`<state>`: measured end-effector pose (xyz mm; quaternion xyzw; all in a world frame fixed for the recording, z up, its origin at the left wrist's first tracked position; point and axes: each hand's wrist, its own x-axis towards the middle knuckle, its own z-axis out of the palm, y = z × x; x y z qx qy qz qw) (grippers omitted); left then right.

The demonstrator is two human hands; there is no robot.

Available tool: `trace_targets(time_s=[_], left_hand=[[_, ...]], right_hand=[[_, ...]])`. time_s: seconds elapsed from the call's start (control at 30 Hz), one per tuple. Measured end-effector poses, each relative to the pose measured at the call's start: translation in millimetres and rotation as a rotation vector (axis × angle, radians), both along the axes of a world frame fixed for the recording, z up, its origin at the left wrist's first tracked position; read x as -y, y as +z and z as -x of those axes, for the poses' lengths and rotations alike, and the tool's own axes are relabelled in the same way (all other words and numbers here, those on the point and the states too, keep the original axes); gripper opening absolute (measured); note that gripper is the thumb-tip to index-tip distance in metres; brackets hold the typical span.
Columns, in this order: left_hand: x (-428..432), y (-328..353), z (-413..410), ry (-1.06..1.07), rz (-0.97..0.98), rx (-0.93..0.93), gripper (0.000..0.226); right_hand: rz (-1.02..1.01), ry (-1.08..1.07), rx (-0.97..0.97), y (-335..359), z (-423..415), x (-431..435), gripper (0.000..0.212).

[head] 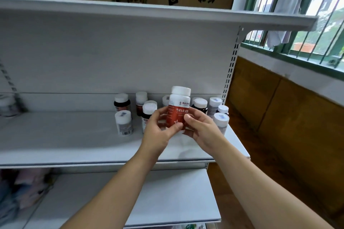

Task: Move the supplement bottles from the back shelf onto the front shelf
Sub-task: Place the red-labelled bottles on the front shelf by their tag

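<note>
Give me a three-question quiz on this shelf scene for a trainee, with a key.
1. True or false: only one hand holds the red-label bottle.
2. What colour is its cap? A white, B green, C black.
3. Fill in: the other bottles stand at the back of the shelf, toward its ___ end.

Key
1. False: the left hand and the right hand both grip it.
2. A.
3. Right.
</note>
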<state>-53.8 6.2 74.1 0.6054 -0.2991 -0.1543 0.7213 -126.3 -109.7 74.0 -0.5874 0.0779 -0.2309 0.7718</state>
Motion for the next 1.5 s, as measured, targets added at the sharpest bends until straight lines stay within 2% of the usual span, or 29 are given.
trace_targets(time_s=[0.2, 0.47, 0.63, 0.87, 1.03, 1.27, 1.4, 1.5], left_hand=[[-34.5, 7.3, -8.6, 0.016, 0.072, -0.093, 0.022], [-98.9, 15.5, -5.1, 0.098, 0.045, -0.091, 0.034], [-153.5, 26.7, -12.0, 0.259, 0.006, -0.06, 0.036], [-250.2, 20.0, -35.2, 0.356, 0.014, -0.072, 0.035], [-346.8, 12.1, -84.0, 0.412, 0.032, -0.061, 0.035], [-489.8, 18.3, -174.0, 0.451, -0.049, -0.025, 0.038], [-544.9, 20.9, -225.9, 0.465, -0.053, -0.027, 0.038], [-576.2, 14.5, -273.4, 0.511, -0.078, -0.007, 0.038]], right_hand=[[-0.015, 0.035, 0.007, 5.4, -9.7, -30.4, 0.021], [0.051, 0.09, 0.03, 14.9, -23.5, -84.4, 0.029], [0.061, 0.203, 0.008, 25.9, -45.2, -130.6, 0.03], [0.071, 0.344, 0.013, 21.9, -87.0, -222.8, 0.03], [0.064, 0.416, 0.02, 12.6, -146.6, -318.3, 0.031], [0.044, 0.431, 0.028, 13.3, -242.8, -457.0, 0.036], [0.053, 0.436, 0.026, 13.4, -299.7, -510.8, 0.041], [0.089, 0.428, 0.015, 4.9, -349.5, -545.1, 0.036]])
